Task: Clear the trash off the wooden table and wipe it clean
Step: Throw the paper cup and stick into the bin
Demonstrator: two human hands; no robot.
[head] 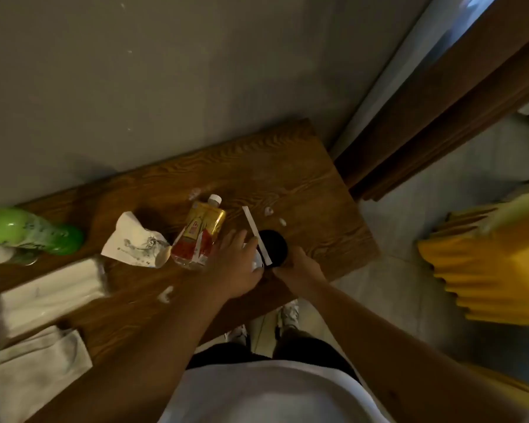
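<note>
A wooden table (287, 166) stands against a grey wall. My right hand (298, 268) grips the side of a round black cup (275, 244) near the table's front right edge. A white paper strip (252, 222) lies slanted across the cup's rim. My left hand (232, 267) is just left of the cup, its fingers curled over a small white wad (256, 261) at the rim. A yellow and red plastic bottle (200, 233) lies on its side beside my left hand. A crumpled white paper bag (132, 241) sits left of the bottle.
A green bottle (31, 232) lies at the table's left end. A white tissue pack (52, 290) and a grey cloth (37, 364) lie at the front left. Small white scraps (165, 293) dot the wood. A yellow pleated object (486, 270) stands on the floor to the right.
</note>
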